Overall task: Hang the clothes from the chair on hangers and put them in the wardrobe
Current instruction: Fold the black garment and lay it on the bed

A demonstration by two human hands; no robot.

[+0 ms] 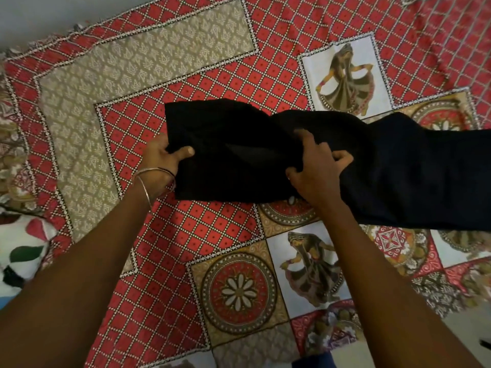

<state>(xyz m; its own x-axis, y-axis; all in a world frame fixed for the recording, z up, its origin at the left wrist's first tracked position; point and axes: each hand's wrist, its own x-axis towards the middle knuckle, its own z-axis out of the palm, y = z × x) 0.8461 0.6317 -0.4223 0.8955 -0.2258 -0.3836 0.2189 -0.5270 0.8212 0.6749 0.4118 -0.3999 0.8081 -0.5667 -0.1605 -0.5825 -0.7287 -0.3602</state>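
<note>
A black garment point(265, 155) lies on a bedspread point(159, 248) with red squares and dancer pictures. It sits a little above the middle of the view and stretches out toward 3 o'clock, so its long side runs left to right. The part going off to the right looks dark blue-black and reaches past the edge of the view.

The left hand point(162, 155) holds the short end of the cloth at 9 o'clock. Its thumb is on top and the fingers are tucked under, pinching the edge. Thin bangles point(148, 179) sit on that wrist.

The right hand point(316, 168) is in the middle of the cloth. Its fingers are curled and have a bunch of fabric gripped between them.

No hanger shows, and no chair or wardrobe either.

I think the cloth is being straightened so it can go on a hanger. The long loose part lies to the right of both hands, so the right hand is nearer to it and would be the one to pull it in
</note>
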